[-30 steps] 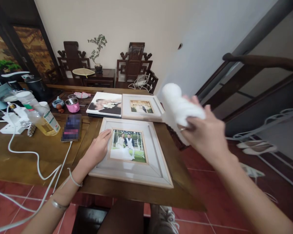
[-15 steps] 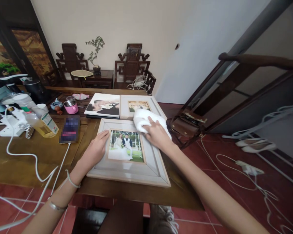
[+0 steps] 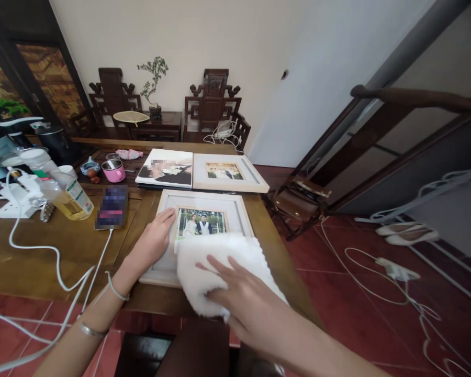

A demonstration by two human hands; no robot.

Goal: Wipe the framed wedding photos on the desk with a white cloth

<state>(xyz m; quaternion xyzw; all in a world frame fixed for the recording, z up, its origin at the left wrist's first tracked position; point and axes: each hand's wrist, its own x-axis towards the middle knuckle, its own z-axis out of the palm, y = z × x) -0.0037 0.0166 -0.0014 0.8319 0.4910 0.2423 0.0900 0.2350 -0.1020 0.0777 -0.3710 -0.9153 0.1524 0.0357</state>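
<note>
A light wooden picture frame [image 3: 241, 209] lies flat near the table's front edge, with a photo of two people in its middle. My left hand [image 3: 156, 240] rests on the frame's left border, fingers stretched out. Under my right hand [image 3: 239, 285] is a white cloth [image 3: 227, 248], spread over the lower right part of the frame. The fingers of that hand press on the cloth and its thumb is tucked into a fold. The cloth hides the lower photo and the frame's lower right corner.
Behind lie a second picture frame [image 3: 255, 175] and a photo album [image 3: 165, 167]. To the left are a phone [image 3: 112, 207] on a cable, a pink cup [image 3: 113, 172], a bottle [image 3: 76, 201] and a power strip [image 3: 18, 201]. A brown bag [image 3: 298, 201] sits at the right.
My right hand has brought the white cloth from the frame's upper right corner down to its lower right part, nearer to me. The cloth is more spread out. My left hand has stayed in place.
</note>
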